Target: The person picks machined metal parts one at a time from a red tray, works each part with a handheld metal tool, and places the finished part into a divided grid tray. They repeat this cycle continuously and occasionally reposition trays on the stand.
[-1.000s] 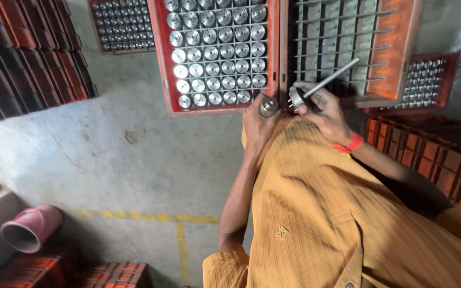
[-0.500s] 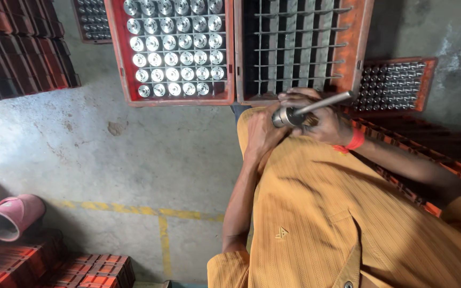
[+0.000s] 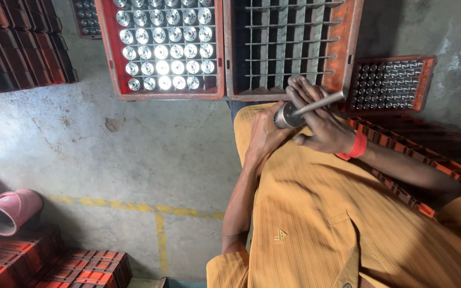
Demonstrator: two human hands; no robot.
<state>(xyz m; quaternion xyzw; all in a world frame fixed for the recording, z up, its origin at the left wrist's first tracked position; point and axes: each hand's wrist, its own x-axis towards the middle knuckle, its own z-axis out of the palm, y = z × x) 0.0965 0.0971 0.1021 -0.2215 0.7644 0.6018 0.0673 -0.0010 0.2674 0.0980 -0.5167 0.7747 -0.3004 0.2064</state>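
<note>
Two hands meet: left hand (image 3: 265,133) grips metal cylinder (image 3: 285,115), right hand (image 3: 321,122) holds rod (image 3: 321,102).

I see a rough grey concrete floor (image 3: 134,144), stained and chipped, with a faded yellow painted line (image 3: 150,209) running across it and a branch of the line going toward the bottom edge. Light falls brightest on the bare patch at the middle left. Dark red-orange crates stand stacked at the upper left (image 3: 22,42), and more orange crates sit low at the bottom left (image 3: 54,264). A pink plastic cup-shaped vessel (image 3: 7,210) lies on its side at the left edge. On the right a grey, mottled concrete surface (image 3: 454,37) shows, with a row of orange crates (image 3: 433,152) beside it.
</note>
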